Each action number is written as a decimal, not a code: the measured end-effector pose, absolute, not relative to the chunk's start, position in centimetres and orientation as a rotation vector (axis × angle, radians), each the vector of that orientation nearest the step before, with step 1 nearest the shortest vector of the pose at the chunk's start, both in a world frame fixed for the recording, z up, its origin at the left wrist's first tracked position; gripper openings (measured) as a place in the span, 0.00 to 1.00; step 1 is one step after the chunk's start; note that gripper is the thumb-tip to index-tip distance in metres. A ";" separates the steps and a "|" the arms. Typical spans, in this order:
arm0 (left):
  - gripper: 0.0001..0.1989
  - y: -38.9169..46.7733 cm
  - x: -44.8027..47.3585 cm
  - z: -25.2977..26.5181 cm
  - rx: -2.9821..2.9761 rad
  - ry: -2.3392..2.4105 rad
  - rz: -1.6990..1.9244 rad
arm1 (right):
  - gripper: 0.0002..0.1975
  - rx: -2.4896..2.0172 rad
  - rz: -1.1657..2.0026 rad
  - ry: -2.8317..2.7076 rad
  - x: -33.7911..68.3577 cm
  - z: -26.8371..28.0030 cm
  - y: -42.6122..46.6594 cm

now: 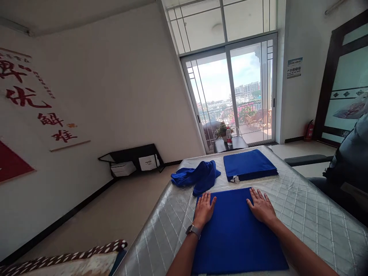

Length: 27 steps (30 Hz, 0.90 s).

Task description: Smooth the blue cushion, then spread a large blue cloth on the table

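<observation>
A flat, smooth blue cloth (232, 234) lies in front of me on the table's silvery quilted cover (161, 237). My left hand (204, 209) rests flat on its far left corner, fingers stretched out, with a watch on the wrist. At the far right corner my right hand (261, 206) also lies flat, fingers spread. Beyond the cloth, to the right, is a neat stack of folded blue cloths (250, 163) with white tags at its front edge. A crumpled blue cloth (198, 175) lies left of the stack, close to my left fingertips.
Past the table's far end, a small dark table (230, 144) holds a bottle (229, 136) and a potted plant (222, 130), before glass sliding doors. A dark chair (349, 161) stands at the right. Patterned fabric (71, 260) shows at lower left.
</observation>
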<state>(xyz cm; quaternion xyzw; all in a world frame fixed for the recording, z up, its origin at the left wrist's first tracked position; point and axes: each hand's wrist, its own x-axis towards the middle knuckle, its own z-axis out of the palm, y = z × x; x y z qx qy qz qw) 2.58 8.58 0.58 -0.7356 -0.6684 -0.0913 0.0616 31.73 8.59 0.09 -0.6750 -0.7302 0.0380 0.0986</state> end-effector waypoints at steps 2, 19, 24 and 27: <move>0.35 8.3 1.0 0.4 -2.176 -2.041 -0.271 | 0.35 -1.999 0.111 -2.162 31.7 0.1 8.6; 0.37 7.9 0.1 -0.1 -2.104 -2.082 -0.435 | 0.35 -2.051 0.022 -2.217 31.4 -0.3 9.1; 0.38 7.8 0.1 0.0 -2.114 -2.087 -0.442 | 0.35 -2.052 0.043 -2.218 31.5 -0.2 9.1; 0.38 7.9 0.1 -0.1 -2.115 -2.075 -0.444 | 0.35 -2.047 0.067 -2.219 31.5 -0.1 9.0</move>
